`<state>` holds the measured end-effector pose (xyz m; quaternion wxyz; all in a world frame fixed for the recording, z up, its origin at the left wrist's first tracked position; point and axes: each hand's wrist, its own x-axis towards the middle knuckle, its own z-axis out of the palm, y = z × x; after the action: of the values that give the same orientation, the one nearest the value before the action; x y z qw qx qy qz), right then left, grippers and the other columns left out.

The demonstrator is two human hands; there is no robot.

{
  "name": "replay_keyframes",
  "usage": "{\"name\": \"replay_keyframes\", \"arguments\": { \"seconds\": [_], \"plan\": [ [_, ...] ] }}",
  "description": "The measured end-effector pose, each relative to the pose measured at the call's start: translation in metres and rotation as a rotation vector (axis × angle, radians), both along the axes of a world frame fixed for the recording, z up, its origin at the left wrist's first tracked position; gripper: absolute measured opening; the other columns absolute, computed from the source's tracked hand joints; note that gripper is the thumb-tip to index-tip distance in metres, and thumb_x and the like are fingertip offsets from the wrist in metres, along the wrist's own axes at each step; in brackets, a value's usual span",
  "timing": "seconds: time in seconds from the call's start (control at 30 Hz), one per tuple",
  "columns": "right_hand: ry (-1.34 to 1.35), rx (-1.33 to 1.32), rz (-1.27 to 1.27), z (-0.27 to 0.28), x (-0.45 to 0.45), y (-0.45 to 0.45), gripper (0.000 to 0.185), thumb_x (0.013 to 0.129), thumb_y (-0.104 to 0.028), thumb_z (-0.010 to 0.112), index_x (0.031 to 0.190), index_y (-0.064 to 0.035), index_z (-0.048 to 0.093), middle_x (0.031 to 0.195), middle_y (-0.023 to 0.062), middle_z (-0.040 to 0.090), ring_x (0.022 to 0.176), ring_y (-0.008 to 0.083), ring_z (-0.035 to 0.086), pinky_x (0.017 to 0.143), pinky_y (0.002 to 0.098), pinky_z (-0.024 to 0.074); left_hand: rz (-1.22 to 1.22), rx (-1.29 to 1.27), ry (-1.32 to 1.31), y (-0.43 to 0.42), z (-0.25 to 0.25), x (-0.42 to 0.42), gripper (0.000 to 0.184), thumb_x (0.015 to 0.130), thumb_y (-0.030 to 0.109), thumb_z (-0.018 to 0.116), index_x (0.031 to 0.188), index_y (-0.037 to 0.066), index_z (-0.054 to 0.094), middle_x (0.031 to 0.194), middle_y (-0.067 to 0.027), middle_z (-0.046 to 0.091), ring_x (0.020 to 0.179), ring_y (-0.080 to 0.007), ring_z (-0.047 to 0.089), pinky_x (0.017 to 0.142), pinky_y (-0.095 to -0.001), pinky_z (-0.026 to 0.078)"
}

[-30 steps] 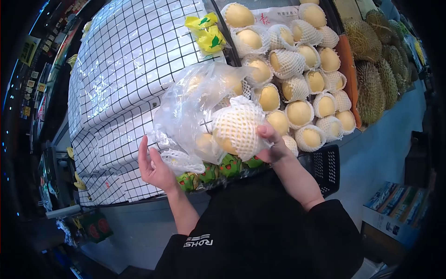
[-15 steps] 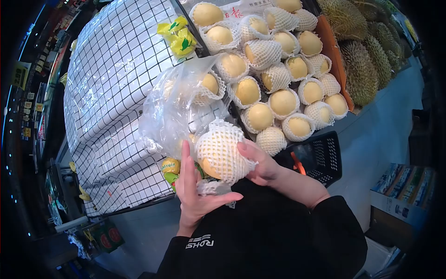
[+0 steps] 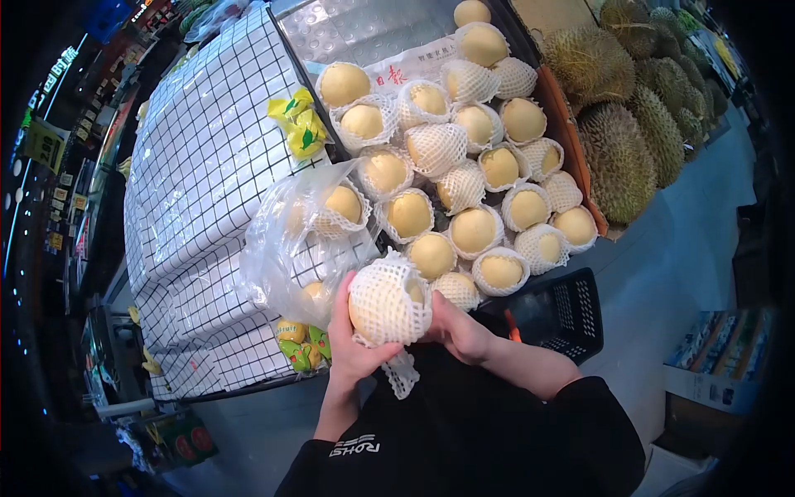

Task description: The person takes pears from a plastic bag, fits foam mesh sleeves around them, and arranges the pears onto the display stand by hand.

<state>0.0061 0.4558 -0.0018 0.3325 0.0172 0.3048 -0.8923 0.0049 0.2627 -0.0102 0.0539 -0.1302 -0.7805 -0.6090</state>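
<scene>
Held in front of my chest is a pale yellow melon (image 3: 383, 308) wrapped in a white foam net. My left hand (image 3: 352, 344) is closed around its left side and underside, thumb across the bottom. My right hand (image 3: 460, 331) presses against the melon's right side; some of its fingers are hidden behind the net. A loose strip of foam net (image 3: 402, 377) dangles below the melon. Just beyond my hands, a clear plastic bag (image 3: 277, 248) lies with a netted melon (image 3: 341, 205) in or under it. Rows of netted melons (image 3: 474, 230) fill the display beyond.
White grid-patterned cloth (image 3: 199, 166) covers the stand on the left, with yellow-green wrapped fruit (image 3: 296, 124) near its edge. More wrapped fruit (image 3: 302, 344) lies by my left wrist. A black basket (image 3: 563, 319) sits at right. Durians (image 3: 617, 157) are piled at far right.
My left hand, spread beside the melon before, has closed on it. The melon has turned and moved slightly down, and the loose foam strip now hangs lower. The view has shifted.
</scene>
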Motion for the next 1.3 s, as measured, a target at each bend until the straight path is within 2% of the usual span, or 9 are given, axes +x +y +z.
{"name": "replay_keyframes", "arguments": {
  "seconds": [0.07, 0.27, 0.33, 0.4, 0.53, 0.57, 0.7, 1.13, 1.3],
  "plan": [
    [0.111, 0.021, 0.080, -0.005, 0.001, 0.012, 0.061, 0.102, -0.045, 0.045, 0.146, -0.0041, 0.033, 0.126, 0.0094, 0.059, 0.113, 0.0183, 0.062, 0.102, 0.0331, 0.0454, 0.028, 0.320, -0.130, 0.005, -0.006, -0.005, 0.114, 0.066, 0.052, 0.084, 0.145, -0.008, 0.028, 0.134, -0.0244, 0.051, 0.116, -0.0350, 0.059, 0.097, -0.0422, 0.049],
    [0.957, 1.167, 0.143, 0.020, -0.021, 0.054, 0.074, 0.090, -0.040, 0.068, 0.145, -0.0020, 0.036, 0.103, 0.0169, 0.070, 0.099, 0.0263, 0.068, 0.086, 0.0359, 0.0517, 0.137, 0.991, -0.654, 0.011, -0.031, -0.020, 0.080, 0.091, 0.060, 0.048, 0.139, -0.003, 0.041, 0.133, -0.0202, 0.054, 0.118, -0.0311, 0.059, 0.098, -0.0480, 0.051],
    [0.946, 1.174, 0.053, 0.033, -0.035, 0.066, 0.080, 0.081, -0.039, 0.076, 0.143, -0.0044, 0.039, 0.122, 0.0224, 0.061, 0.115, 0.0366, 0.060, 0.097, 0.0417, 0.0479, 0.047, 1.088, -0.646, 0.024, -0.018, -0.025, 0.067, 0.096, 0.053, 0.041, 0.137, 0.000, 0.045, 0.133, -0.0204, 0.054, 0.119, -0.0324, 0.059, 0.096, -0.0495, 0.053],
    [1.530, 1.236, -0.308, 0.046, -0.052, 0.068, 0.067, 0.079, -0.030, 0.077, 0.135, -0.0049, 0.049, 0.137, 0.0207, 0.051, 0.126, 0.0360, 0.052, 0.102, 0.0478, 0.0438, -0.168, 1.328, -0.718, 0.036, -0.017, -0.026, 0.065, 0.097, 0.053, 0.038, 0.141, 0.005, 0.042, 0.138, -0.0192, 0.051, 0.122, -0.0330, 0.056, 0.098, -0.0483, 0.051],
    [1.961, 1.144, -0.137, 0.049, -0.073, 0.059, 0.057, 0.083, -0.027, 0.068, 0.134, -0.0079, 0.049, 0.145, 0.0184, 0.043, 0.134, 0.0368, 0.042, 0.105, 0.0533, 0.0396, -0.240, 1.535, -0.712, 0.055, -0.030, -0.030, 0.062, 0.100, 0.051, 0.037, 0.145, 0.009, 0.037, 0.144, -0.0177, 0.044, 0.130, -0.0326, 0.050, 0.104, -0.0477, 0.047],
    [2.011, 1.162, -0.080, 0.046, -0.077, 0.056, 0.055, 0.085, -0.024, 0.063, 0.135, -0.0085, 0.048, 0.143, 0.0180, 0.044, 0.132, 0.0350, 0.044, 0.104, 0.0529, 0.0404, -0.168, 1.189, -0.728, 0.056, -0.030, -0.029, 0.062, 0.100, 0.051, 0.036, 0.146, 0.009, 0.035, 0.147, -0.0171, 0.041, 0.133, -0.0323, 0.047, 0.107, -0.0471, 0.044],
    [2.113, 1.254, -0.009, 0.046, -0.089, 0.060, 0.053, 0.086, -0.021, 0.059, 0.136, -0.0096, 0.047, 0.138, 0.0165, 0.048, 0.124, 0.0307, 0.049, 0.102, 0.0505, 0.0424, -0.407, 1.812, -0.848, 0.054, -0.049, -0.038, 0.056, 0.104, 0.046, 0.030, 0.149, 0.011, 0.031, 0.149, -0.0153, 0.039, 0.136, -0.0290, 0.043, 0.111, -0.0441, 0.041],
    [2.180, 1.334, -0.033, 0.059, -0.162, 0.075, 0.054, 0.081, -0.016, 0.060, 0.135, -0.0106, 0.051, 0.121, 0.0122, 0.053, 0.112, 0.0279, 0.053, 0.100, 0.0509, 0.0442, -0.245, 0.773, -0.650, 0.073, -0.001, -0.109, 0.056, 0.108, 0.038, 0.021, 0.150, 0.001, 0.026, 0.150, -0.0146, 0.037, 0.137, -0.0220, 0.039, 0.113, -0.0359, 0.036],
    [2.131, 1.322, -0.133, 0.060, -0.216, 0.084, 0.062, 0.073, -0.016, 0.066, 0.133, -0.0099, 0.053, 0.115, 0.0123, 0.053, 0.112, 0.0314, 0.054, 0.097, 0.0438, 0.0467, 0.073, 0.712, -0.713, 0.089, 0.009, -0.150, 0.052, 0.107, 0.039, 0.027, 0.132, 0.000, 0.051, 0.116, -0.0066, 0.063, 0.096, -0.0119, 0.061, 0.081, -0.0279, 0.048]
  ]
}}
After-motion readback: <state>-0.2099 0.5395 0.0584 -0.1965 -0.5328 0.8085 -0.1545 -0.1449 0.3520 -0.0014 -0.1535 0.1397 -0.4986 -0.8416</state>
